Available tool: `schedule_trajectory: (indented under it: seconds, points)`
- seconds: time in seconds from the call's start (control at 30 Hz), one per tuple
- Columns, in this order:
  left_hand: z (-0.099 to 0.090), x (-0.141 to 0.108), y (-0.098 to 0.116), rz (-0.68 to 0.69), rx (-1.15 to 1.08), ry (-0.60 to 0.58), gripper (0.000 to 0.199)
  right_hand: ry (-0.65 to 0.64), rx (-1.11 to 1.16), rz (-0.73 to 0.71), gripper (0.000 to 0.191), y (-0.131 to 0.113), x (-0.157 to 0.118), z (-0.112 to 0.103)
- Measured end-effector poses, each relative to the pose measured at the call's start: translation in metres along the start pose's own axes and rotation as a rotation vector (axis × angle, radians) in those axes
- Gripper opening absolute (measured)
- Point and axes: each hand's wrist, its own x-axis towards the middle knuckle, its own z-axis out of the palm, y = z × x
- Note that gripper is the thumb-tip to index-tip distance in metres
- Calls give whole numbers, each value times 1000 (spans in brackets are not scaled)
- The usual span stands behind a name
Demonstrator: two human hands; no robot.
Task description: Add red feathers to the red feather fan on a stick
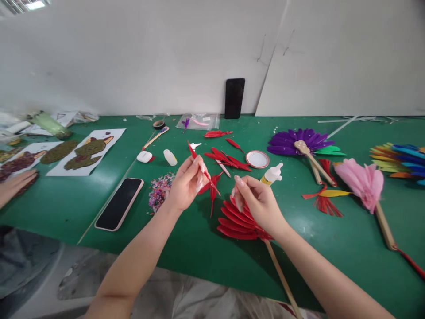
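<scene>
My left hand (186, 186) pinches a slim red feather (211, 181), which sticks out above and below the fingers. Over a red feather fan (237, 223) with a wooden stick handle (282, 277), my right hand (259, 201) has its thumb and fingers pressed together; whatever they may hold is hidden. Loose red feathers (229, 160) lie beyond and between the hands. Just past the right hand stands a small white dropper bottle (272, 174) with a yellow label. A shallow white dish with a red rim (257, 159) sits behind it.
A phone (119, 204) and a pile of small dried flowers (158, 190) lie left. Another phone (234, 98) leans on the wall. Purple (299, 141) and pink feather fans (360, 181) lie right. Another person's hand (20, 184) rests at far left by leaf pictures (91, 153).
</scene>
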Motion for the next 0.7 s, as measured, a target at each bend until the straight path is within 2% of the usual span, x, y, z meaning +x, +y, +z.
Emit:
schedule_trajectory:
  seconds: [0.13, 0.27, 0.37, 0.47, 0.6, 0.7]
  points:
    - [1, -3, -6, -69, 36, -88, 22, -115, 104, 81, 32, -4, 1, 2]
    - [3, -5, -12, -131, 70, -123, 17, -234, 227, 173, 32, -5, 0, 2]
    - [3, -6, -12, -144, 78, -130, 21, -316, 350, 229, 32, -3, -1, 1]
    - [4, -7, -12, -161, 107, -135, 25, -362, 443, 278, 31, -2, -1, -1]
    - [5, -7, -12, -204, 183, -111, 15, -397, 509, 324, 29, 1, -1, -2]
    - [4, -7, -13, -193, 215, -132, 24, -414, 530, 337, 27, 3, 0, -3]
